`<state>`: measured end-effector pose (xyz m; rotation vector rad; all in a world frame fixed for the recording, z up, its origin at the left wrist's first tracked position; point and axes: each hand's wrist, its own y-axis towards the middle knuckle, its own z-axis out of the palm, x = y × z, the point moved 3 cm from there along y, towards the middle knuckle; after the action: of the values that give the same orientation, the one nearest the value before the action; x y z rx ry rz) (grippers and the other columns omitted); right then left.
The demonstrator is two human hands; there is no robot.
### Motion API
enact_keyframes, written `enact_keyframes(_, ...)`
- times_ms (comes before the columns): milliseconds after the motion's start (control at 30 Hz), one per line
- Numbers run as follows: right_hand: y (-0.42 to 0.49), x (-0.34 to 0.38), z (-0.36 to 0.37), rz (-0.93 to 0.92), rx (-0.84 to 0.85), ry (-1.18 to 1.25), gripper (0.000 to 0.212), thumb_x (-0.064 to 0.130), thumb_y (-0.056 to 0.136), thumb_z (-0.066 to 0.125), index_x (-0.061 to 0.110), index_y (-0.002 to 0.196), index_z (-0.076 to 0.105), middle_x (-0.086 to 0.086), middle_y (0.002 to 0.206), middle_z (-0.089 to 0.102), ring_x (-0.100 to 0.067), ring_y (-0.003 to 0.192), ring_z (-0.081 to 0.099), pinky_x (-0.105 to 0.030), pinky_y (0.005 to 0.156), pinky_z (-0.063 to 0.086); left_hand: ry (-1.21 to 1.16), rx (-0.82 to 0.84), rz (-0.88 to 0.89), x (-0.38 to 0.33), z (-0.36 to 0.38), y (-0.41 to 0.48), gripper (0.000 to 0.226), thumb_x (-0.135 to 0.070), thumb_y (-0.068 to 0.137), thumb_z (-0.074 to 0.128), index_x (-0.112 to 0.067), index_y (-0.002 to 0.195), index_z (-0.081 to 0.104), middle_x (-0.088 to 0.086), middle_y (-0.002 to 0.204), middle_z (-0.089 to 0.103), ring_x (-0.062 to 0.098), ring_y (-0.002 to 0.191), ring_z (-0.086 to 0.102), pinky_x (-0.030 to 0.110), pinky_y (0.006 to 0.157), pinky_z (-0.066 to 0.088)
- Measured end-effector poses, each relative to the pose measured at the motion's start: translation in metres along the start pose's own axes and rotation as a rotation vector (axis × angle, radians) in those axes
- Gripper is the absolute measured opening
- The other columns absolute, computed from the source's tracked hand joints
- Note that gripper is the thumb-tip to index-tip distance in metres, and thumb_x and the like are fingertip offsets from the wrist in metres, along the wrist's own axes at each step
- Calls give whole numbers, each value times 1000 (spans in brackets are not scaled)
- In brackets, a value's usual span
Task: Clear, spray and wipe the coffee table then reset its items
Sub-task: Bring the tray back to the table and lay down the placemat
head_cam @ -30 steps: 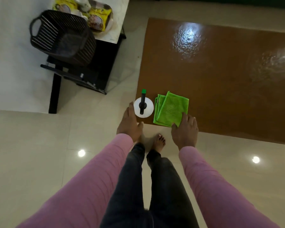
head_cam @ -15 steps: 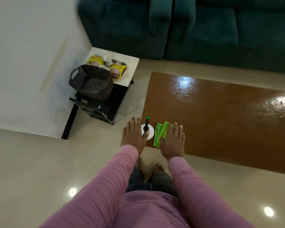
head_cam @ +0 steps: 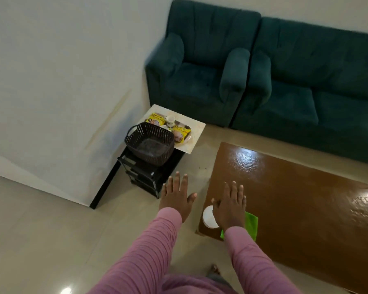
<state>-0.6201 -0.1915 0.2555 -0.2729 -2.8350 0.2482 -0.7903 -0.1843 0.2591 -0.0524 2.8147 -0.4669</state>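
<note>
The brown glossy coffee table fills the right of the head view. On its near left corner stand a white spray bottle and a folded green cloth, both partly hidden behind my right hand. That hand hovers above them with straight, spread fingers and holds nothing. My left hand is raised over the floor to the left of the table, fingers straight, also with nothing in it.
A low side table by the wall carries a dark woven basket, a tray with yellow packets and a white cup. A teal armchair and sofa stand behind. Pale tiled floor lies around.
Both hands have lifted off the bottle and cloth and now hover with fingers spread. The view has tilted up from the floor toward the side table and the sofa.
</note>
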Motion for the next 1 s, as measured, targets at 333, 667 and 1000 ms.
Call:
enact_keyframes(333, 30, 133, 12, -42, -44, -8, 68, 38, 95, 46, 18, 152, 15, -9, 161, 8, -32, 148, -2, -45, 119, 8, 10, 7, -40, 126, -60, 43, 68, -54, 101, 19, -23, 155, -7, 6, 164, -14, 30, 151, -9, 46, 122, 2)
enact_keyframes(667, 74, 164, 12, 29, -42, -15, 68, 40, 97, 43, 19, 152, 12, -10, 161, 4, -32, 148, -6, -45, 119, 5, 39, 61, 59, 140, -85, 96, 68, -55, 101, 18, -22, 155, -8, 6, 163, -14, 30, 151, -11, 46, 123, 1)
enact_keyframes(1000, 176, 211, 16, 25, -12, 88, 70, 44, 97, 41, 19, 153, 7, -10, 161, -1, -32, 147, -10, -45, 119, 1, 105, 95, 61, 163, -119, 198, 69, -54, 101, 20, -22, 155, -10, 7, 163, -14, 31, 150, -12, 47, 122, 0)
